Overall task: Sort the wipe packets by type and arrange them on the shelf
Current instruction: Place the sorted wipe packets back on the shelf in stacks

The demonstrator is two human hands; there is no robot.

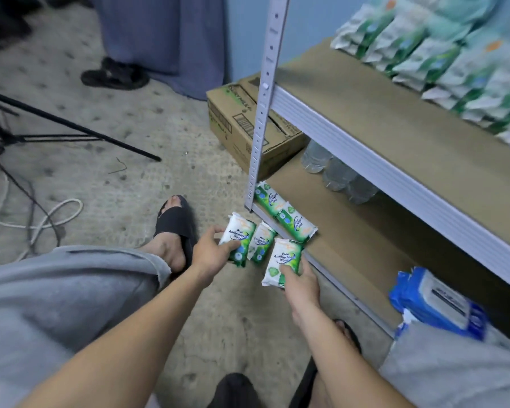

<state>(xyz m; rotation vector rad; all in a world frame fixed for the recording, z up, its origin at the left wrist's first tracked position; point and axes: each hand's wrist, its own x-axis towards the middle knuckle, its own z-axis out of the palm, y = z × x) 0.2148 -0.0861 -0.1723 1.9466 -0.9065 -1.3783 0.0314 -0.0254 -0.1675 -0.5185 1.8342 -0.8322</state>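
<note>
My left hand (211, 251) grips a green-and-white Pine Antibacterial Wipes packet (238, 238) just above the floor. My right hand (301, 282) holds a second packet of the same kind (283, 259) by its lower end. A third green packet (262, 242) lies on the floor between them. Two more green packets (270, 198) (296, 223) rest on the corner of the bottom shelf board (351, 231). A row of green packets (442, 57) stands along the back of the upper shelf (380, 113). Blue wipe packs (439, 301) sit on the bottom shelf at the right.
A perforated metal shelf post (261, 113) rises just behind the packets. A cardboard box (239, 119) and clear water bottles (336, 172) occupy the bottom shelf's far end. My sandalled foot (174, 228) is left of the packets. Tripod legs (71, 128) and cables (39, 219) lie at left. Another person's sandalled foot (115, 75) stands behind.
</note>
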